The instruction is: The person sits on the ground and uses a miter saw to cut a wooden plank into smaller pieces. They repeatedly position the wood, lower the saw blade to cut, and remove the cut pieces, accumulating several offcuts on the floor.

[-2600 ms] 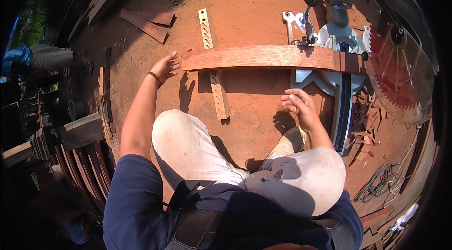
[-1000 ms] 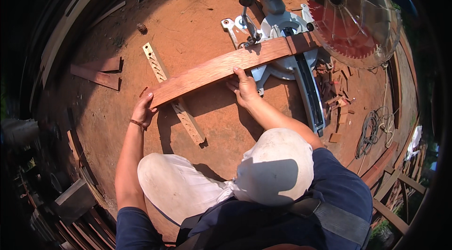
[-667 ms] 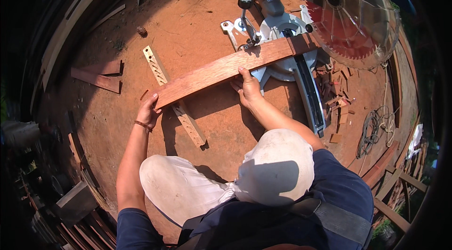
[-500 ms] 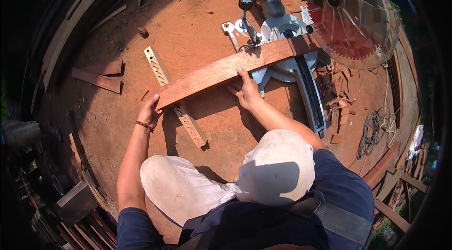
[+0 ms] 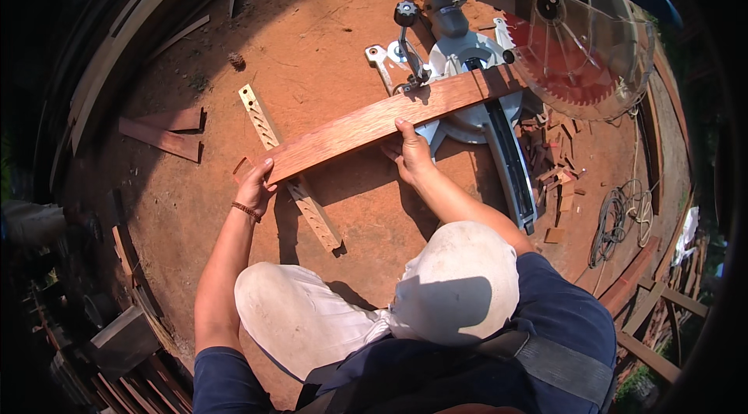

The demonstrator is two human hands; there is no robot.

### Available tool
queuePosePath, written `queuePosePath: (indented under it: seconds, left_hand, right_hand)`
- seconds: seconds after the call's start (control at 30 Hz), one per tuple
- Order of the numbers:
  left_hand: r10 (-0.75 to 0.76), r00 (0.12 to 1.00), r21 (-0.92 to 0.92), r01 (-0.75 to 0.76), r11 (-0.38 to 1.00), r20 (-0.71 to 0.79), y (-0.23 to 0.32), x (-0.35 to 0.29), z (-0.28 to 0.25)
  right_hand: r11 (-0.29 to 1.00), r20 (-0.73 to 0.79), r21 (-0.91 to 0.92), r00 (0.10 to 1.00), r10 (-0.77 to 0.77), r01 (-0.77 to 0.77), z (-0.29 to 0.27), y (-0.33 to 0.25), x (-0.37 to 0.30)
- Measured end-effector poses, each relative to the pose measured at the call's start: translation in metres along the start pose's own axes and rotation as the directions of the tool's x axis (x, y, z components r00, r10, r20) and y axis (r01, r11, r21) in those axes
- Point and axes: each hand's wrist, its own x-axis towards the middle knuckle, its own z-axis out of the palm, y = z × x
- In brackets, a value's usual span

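Observation:
A long reddish wooden board (image 5: 343,132) lies slanted across the view, its right end on the base of a miter saw (image 5: 460,114). My left hand (image 5: 254,185) grips the board's left end, thumb on top. With my right hand (image 5: 411,151) I hold its near edge around the middle, thumb on the upper face and fingers underneath, partly hidden. The toothed circular blade (image 5: 557,71), behind a clear guard, is raised above and right of the board's end. Beneath the board's left part a pale slotted wooden strip (image 5: 315,217) crosses on the ground.
Two reddish offcuts (image 5: 160,137) lie on the earth floor at left. Small wood scraps (image 5: 557,165) are heaped right of the saw, near a coiled cable (image 5: 612,219). Long planks (image 5: 97,71) line the left rim. The saw's clamp knob (image 5: 405,13) stands behind the board.
The board has shifted slightly to the right along the saw, and my left hand has moved a little right with it. My right hand keeps its hold.

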Motion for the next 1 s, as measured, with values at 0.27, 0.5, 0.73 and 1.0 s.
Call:
queuePosePath:
  seconds: [0.27,0.5,0.73,1.0]
  left_hand:
    - [-0.006,0.999,0.001,0.006,1.0,0.052,0.001,0.001,-0.004]
    - [-0.038,0.998,0.002,0.038,0.999,0.056,0.003,0.001,0.003]
    - [-0.022,0.991,0.026,0.019,0.999,0.129,0.005,0.007,0.008]
    - [-0.058,0.996,0.035,0.055,0.998,0.063,-0.001,0.016,0.005]
  right_hand:
    - [0.998,0.027,0.002,0.998,0.062,-0.062,0.008,0.001,-0.009]
    - [0.998,0.049,-0.025,0.997,0.065,-0.064,0.005,0.008,-0.006]
    - [1.0,-0.003,0.001,1.0,0.025,-0.025,0.006,0.002,-0.006]
    - [0.892,0.089,-0.338,0.933,0.348,-0.3,0.001,-0.056,-0.043]
